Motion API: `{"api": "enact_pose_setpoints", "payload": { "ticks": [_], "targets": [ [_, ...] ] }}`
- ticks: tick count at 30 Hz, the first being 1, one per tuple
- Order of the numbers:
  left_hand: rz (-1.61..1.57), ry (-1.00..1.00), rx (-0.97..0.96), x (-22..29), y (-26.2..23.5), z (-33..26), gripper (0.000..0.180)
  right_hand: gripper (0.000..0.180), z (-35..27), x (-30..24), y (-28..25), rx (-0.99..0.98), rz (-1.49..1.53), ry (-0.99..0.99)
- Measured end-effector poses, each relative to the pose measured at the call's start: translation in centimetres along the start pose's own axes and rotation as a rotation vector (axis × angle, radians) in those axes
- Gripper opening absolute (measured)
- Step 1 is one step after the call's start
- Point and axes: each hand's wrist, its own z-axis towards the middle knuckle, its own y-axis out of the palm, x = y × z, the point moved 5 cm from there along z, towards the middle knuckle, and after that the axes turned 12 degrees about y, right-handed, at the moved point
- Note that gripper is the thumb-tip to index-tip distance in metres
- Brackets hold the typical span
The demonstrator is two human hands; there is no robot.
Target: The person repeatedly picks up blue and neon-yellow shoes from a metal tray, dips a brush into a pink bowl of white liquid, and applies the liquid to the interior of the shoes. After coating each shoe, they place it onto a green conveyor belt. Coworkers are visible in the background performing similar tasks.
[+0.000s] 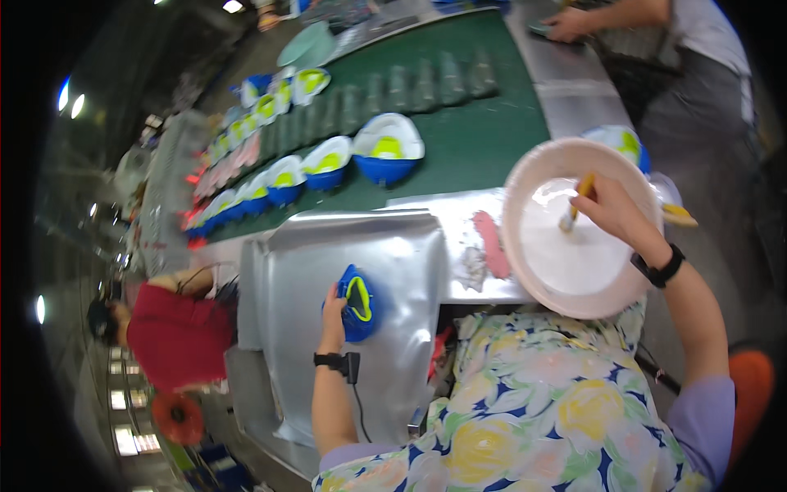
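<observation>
My left hand (334,310) rests on a blue shoe upper with a yellow-green lining (357,302), holding it against the silver-covered worktop (361,246). My right hand (611,207) grips a brush with a yellowish handle (575,202), its tip dipped into white glue inside a large pinkish-white bowl (574,238). The bowl stands at the right, beside the worktop. Each wrist wears a black band.
A green conveyor belt (467,123) runs away ahead, carrying a row of blue and yellow shoe parts in white trays (385,148). A pink smear (492,243) marks the worktop. Another person's hand (566,25) works at the far right; a person in red (176,332) sits left.
</observation>
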Motion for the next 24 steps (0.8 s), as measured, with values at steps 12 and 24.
{"api": "enact_pose_setpoints", "payload": {
  "ticks": [12, 24],
  "targets": [
    [0.418, 0.379, -0.083, 7.6, 1.0, 4.5, 0.022, 0.018, -2.9, -1.6, 7.4, -0.439, -0.16, -0.188],
    [-0.408, 0.21, -0.697, 20.4, 26.7, 4.9, 0.037, 0.016, -3.4, -3.0, -9.4, 0.012, 0.291, -0.398]
  ]
}}
